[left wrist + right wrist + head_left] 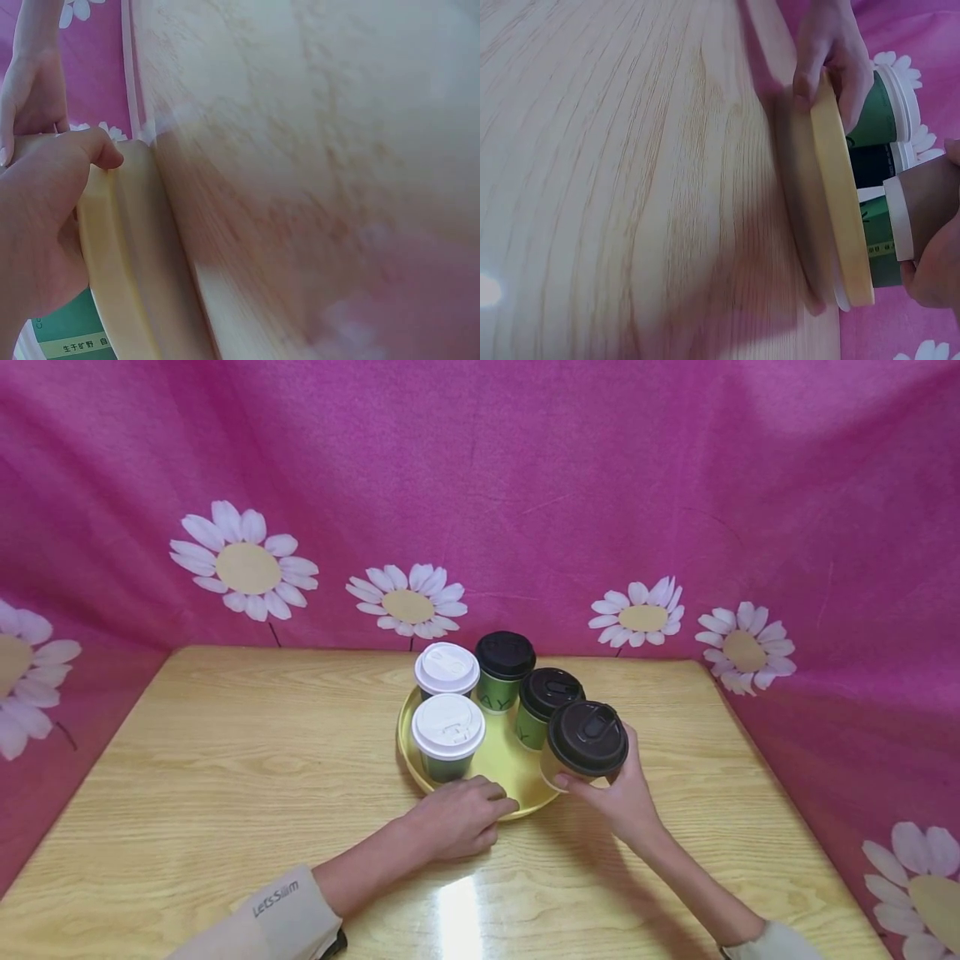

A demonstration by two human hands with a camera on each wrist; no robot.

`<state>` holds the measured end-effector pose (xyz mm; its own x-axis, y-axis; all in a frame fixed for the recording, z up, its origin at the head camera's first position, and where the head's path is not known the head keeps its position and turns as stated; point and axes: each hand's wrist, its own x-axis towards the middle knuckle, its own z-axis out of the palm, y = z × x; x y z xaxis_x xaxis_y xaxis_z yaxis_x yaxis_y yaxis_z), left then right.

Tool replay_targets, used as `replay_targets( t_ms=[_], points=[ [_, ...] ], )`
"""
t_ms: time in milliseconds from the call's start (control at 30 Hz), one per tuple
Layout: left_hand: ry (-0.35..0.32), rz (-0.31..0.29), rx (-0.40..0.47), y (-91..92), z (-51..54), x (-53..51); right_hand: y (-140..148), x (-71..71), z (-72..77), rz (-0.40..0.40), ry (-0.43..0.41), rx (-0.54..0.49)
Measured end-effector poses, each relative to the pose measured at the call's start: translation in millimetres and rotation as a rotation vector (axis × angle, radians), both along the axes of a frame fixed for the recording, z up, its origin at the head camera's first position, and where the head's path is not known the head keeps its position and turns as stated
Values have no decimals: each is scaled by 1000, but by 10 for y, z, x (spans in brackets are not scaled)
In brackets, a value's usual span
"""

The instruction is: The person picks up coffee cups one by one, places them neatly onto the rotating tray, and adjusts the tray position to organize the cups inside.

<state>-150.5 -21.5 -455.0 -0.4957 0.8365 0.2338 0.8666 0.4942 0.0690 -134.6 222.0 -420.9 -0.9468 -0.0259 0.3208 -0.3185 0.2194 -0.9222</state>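
A round yellow tray [504, 768] lies on the table. My left hand [459, 817] grips its near rim; in the right wrist view the thumb and fingers [855, 94] are on either side of the edge. With my right hand [626, 797] I hold a brown paper cup [930, 199] with a black lid [588, 737], raised over the tray's right side. Two white-lidded cups, a near one [448, 735] and a far one [446, 668], stand on the left. Two green cups with black lids, one at the back [504, 668] and one at right [532, 722], stand beside them.
The tray sits toward the middle of a light wooden table [247, 777]. A pink curtain [480, 485] with white daisies hangs behind the table and along both sides. Light glares on the tabletop near the front.
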Motion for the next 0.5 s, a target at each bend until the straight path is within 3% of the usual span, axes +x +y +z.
replay_targets(
  t_ms=[500],
  points=[
    [15, 22, -42, 10, 10, 8, -146, -61, -58, 9, -24, 29]
  ],
)
